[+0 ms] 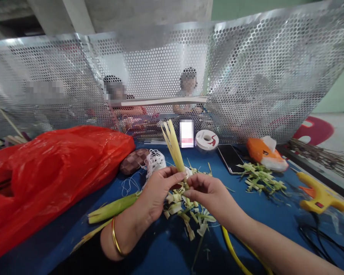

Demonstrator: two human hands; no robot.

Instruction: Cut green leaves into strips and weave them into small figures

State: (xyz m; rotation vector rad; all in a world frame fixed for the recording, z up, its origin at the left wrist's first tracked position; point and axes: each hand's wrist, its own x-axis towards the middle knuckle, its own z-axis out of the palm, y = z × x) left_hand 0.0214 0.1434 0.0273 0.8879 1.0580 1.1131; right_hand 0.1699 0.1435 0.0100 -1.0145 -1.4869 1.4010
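Above the blue table, my left hand [163,187] is closed on a bundle of pale yellow-green husk strips [174,147], which stands up and fans out at its top. My right hand [205,189] is pinched at the bundle's lower end; what its fingertips hold is too small to make out. Husk scraps [186,215] lie scattered beneath both hands. A longer green husk piece [113,209] rests beside my left forearm. Behind my left hand sits a tangle of white string [154,162].
A red plastic bag [65,160] fills the left side. Toward the back stand a ribbon spool [206,140] and a lit screen [186,133]. To the right are a dark phone [231,158], a tissue pack [265,152], cut husk bits [263,179] and a yellow glue gun [318,193]. People sit beyond the perforated sheet [154,65].
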